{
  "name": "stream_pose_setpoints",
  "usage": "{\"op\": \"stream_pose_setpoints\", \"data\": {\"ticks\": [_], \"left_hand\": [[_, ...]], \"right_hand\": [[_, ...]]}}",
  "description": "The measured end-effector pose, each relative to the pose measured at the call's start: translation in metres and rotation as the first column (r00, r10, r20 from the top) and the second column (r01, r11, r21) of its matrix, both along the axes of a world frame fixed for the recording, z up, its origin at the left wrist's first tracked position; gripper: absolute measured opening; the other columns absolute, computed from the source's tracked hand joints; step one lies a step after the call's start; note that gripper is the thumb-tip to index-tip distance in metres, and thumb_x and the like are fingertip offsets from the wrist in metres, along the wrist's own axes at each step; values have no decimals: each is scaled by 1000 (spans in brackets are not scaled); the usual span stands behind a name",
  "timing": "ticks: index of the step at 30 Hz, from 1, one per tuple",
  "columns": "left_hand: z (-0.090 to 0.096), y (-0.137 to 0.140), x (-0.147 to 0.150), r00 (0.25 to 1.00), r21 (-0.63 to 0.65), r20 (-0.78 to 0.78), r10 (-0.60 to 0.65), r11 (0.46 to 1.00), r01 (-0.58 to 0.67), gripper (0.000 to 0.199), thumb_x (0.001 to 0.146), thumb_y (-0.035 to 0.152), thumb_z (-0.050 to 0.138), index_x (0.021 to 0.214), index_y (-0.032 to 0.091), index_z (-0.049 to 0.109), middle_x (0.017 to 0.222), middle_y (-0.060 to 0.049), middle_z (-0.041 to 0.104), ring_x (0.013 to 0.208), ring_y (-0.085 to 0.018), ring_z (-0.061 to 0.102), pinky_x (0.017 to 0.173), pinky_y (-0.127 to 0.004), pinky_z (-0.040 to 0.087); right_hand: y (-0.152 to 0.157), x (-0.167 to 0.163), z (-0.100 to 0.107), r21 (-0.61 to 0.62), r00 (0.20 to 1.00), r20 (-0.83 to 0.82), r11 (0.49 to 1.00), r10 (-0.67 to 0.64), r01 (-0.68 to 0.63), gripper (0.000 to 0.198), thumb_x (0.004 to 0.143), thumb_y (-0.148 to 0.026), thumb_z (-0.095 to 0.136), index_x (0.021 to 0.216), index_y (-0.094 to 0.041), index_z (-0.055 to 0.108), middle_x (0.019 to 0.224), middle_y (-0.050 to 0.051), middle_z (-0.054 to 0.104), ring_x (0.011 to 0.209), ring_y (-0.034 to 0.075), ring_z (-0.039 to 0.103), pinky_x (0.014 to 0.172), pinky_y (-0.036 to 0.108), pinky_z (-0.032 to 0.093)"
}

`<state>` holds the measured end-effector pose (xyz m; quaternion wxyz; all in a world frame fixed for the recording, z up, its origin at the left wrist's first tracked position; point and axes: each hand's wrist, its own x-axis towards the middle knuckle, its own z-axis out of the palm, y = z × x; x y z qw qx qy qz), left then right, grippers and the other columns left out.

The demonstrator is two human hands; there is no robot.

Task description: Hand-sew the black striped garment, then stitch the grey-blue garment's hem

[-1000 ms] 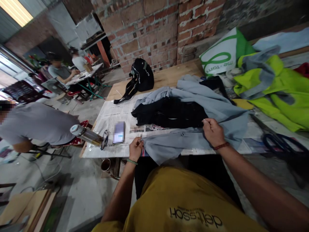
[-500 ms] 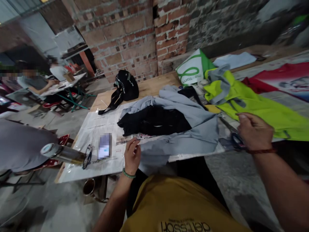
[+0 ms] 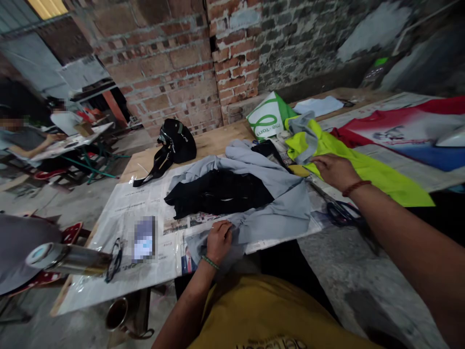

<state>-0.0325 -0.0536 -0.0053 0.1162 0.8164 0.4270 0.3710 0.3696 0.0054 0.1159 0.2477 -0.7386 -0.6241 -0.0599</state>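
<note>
A crumpled grey garment point(image 3: 276, 220) lies along the near table edge, with a black cloth piece point(image 3: 221, 191) on top. My left hand point(image 3: 219, 241) is closed on the garment's near left part, its fingers pinched together. Raised to the right, my right hand point(image 3: 336, 172) has thumb and fingertips pressed together. Whatever they pinch is too small to make out. Behind that hand lies a neon yellow-green garment point(image 3: 348, 160) with grey parts. Dark-handled scissors point(image 3: 341, 213) rest below my right wrist.
To the left are a phone point(image 3: 144, 240), a metal flask point(image 3: 72, 259) and eyeglasses point(image 3: 115, 259) on newspaper. A black bag point(image 3: 178, 140) and a green-white bag point(image 3: 269, 118) stand behind. A red, white and blue shirt point(image 3: 395, 128) lies right. Below hangs a mug point(image 3: 116, 312). People sit left.
My right hand has moved left and farther over the table, toward the grey garment. My left hand has shifted right along the garment's near edge. The view has turned somewhat to the right.
</note>
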Motion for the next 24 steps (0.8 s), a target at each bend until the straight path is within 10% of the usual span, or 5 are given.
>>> {"op": "stream_pose_setpoints", "data": {"ticks": [5, 17, 24], "left_hand": [[4, 0, -1, 1000, -17, -17, -10, 1000, 10, 25, 80, 11, 49, 98, 20, 63, 98, -9, 63, 94, -20, 56, 86, -40, 50], [6, 3, -1, 1000, -55, 9, -2, 998, 3, 20, 80, 12, 50, 94, 19, 63, 94, -8, 64, 92, -19, 58, 84, -37, 51], [6, 3, 0, 1000, -71, 6, 1, 997, -1, 20, 80, 12, 51, 94, 20, 63, 94, -7, 65, 92, -18, 58, 85, -37, 50]], "right_hand": [[43, 12, 2, -228, 982, 185, 970, -41, 83, 19, 71, -9, 58, 85, -12, 70, 87, 13, 60, 67, 13, 47, 64, 30, 28], [70, 2, -41, -314, 978, 206, 948, 24, 43, 17, 66, -3, 57, 52, -10, 51, 65, 9, 54, 64, 12, 47, 63, 31, 28], [76, 21, -21, -275, 984, 176, 958, -40, 88, 10, 68, -6, 58, 58, -9, 60, 59, 4, 48, 63, 11, 45, 64, 31, 27]]}}
